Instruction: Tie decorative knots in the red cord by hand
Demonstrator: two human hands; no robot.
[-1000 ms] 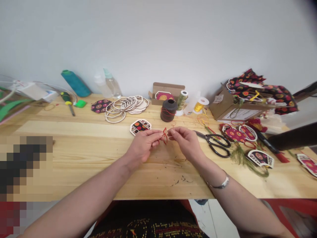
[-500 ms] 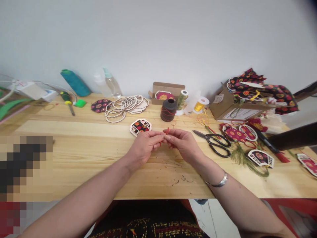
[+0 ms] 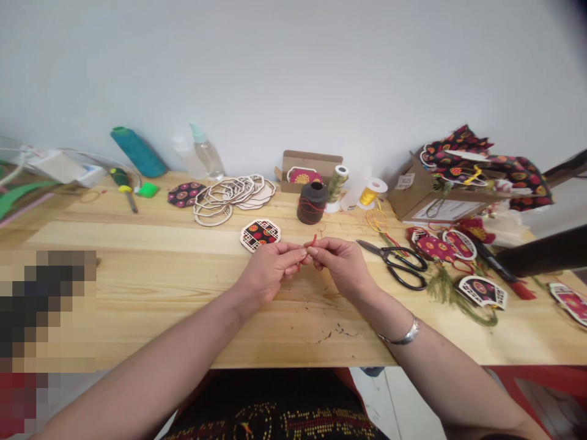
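Observation:
A short length of red cord (image 3: pixel 314 240) shows between my fingertips, above the middle of the wooden table. My left hand (image 3: pixel 276 266) pinches it, with a bit of red showing below the fingers. Touching it at the fingertips, my right hand (image 3: pixel 338 261) is also closed on the cord; the fingers hide most of it. Just behind my left hand lies an octagonal ornament (image 3: pixel 260 236) with patterned black cloth and a pale frame. A dark thread cone (image 3: pixel 312 203) wound with red thread stands beyond my hands. Black-handled scissors (image 3: pixel 403 264) lie right of my right hand.
Pale wooden frames (image 3: pixel 233 194) lie at the back left, near a teal thread cone (image 3: pixel 139 153) and a screwdriver (image 3: pixel 123 188). Green and yellow spools (image 3: pixel 372 192) stand behind. A cardboard box (image 3: pixel 440 201) of cloth and a black post (image 3: pixel 545 252) are at right, with finished-looking ornaments (image 3: pixel 482 292).
The fingers of my right hand have shifted slightly, and the red cord end above the fingertips now leans a little further right. The objects on the table have not moved.

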